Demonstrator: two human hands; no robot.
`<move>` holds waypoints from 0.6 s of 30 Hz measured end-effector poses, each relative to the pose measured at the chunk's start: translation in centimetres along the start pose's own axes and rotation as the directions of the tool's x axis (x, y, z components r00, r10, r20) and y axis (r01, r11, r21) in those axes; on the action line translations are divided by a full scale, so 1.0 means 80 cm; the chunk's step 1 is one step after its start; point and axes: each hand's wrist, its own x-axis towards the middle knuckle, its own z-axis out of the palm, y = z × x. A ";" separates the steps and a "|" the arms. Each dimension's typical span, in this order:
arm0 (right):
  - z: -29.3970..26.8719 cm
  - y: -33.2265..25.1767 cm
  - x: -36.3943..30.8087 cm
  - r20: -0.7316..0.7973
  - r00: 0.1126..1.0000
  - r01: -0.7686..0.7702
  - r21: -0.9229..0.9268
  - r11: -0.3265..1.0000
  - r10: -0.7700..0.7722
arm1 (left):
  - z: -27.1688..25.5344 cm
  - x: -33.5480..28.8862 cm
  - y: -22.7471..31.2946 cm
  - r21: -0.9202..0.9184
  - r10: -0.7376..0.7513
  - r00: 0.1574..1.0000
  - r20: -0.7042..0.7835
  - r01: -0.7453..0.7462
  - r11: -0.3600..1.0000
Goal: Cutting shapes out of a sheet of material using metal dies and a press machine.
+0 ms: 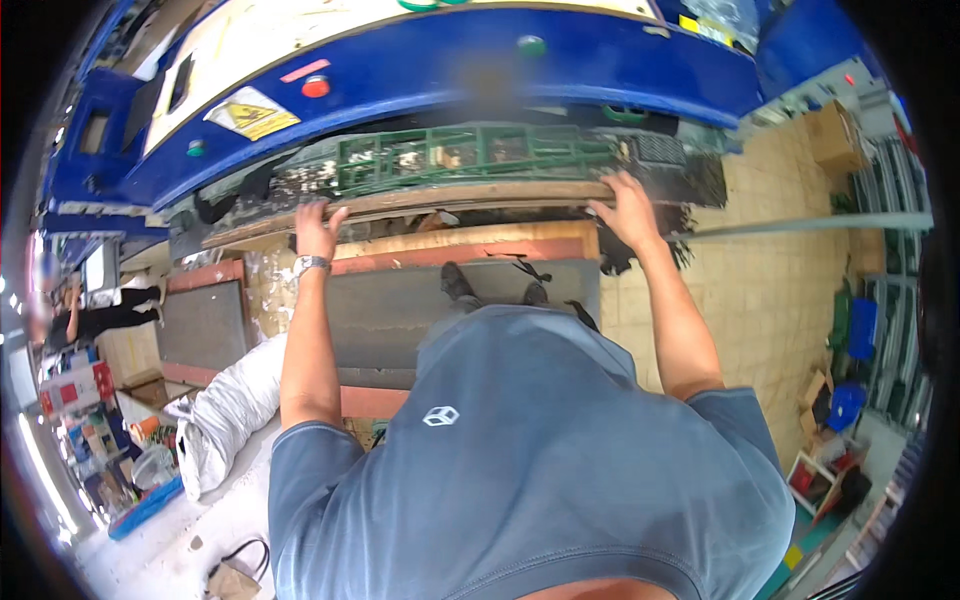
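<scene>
I have the left hand (318, 235) and right hand (629, 212) at the long wooden board (470, 196), can't tell if the fingers (622, 181) grip; green frame (430, 181) just beyond, blue machine (400, 88) behind, cardboard box (836, 140) right, contents hidden

At upper centre, part of the blue machine (640, 62) is blurred; green objects (418, 4) are cut by the top edge. The palm sides of the left hand (316, 232) and right hand (630, 215), at the wooden board (470, 196), are hidden. The grey-blue shirt (540, 450) runs past the lower edge. At far left, a co-worker (105, 315) blurs toward the head.
</scene>
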 end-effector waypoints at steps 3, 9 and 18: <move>-0.006 0.006 -0.013 -0.061 0.996 0.064 -0.061 0.996 -0.067 | -0.004 0.011 0.021 -0.009 -0.070 0.991 0.116 0.071 0.997; -0.038 -0.014 -0.014 0.051 0.995 0.084 0.081 0.993 -0.089 | -0.021 -0.016 0.016 -0.003 -0.068 0.990 0.120 0.068 0.998; -0.095 0.086 0.012 -0.055 0.990 0.132 0.033 0.991 -0.130 | -0.096 0.059 0.106 -0.027 -0.331 0.925 0.184 0.341 0.940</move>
